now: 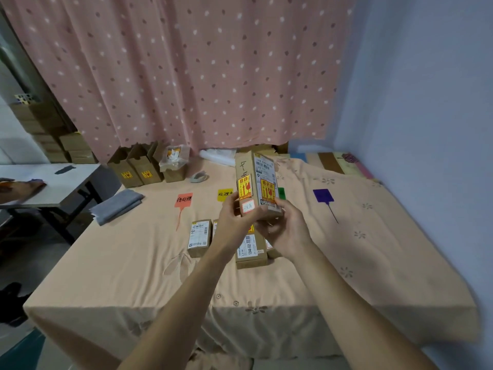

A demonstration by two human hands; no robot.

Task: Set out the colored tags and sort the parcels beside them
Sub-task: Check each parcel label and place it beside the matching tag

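I hold a brown cardboard parcel upright above the bed, with yellow-and-red fragile stickers on two faces. My left hand grips its lower left side and my right hand grips its lower right corner. Four tags lie in a row on the sheet: a red tag, a yellow tag, a green tag mostly hidden behind the parcel, and a purple tag. More parcels lie below my hands: one at the left, one in the middle, others partly hidden.
The bed carries a peach sheet. A folded grey cloth lies at its left edge. Open brown boxes and a tape roll stand at the back by the dotted curtain. A white folding table stands at the left.
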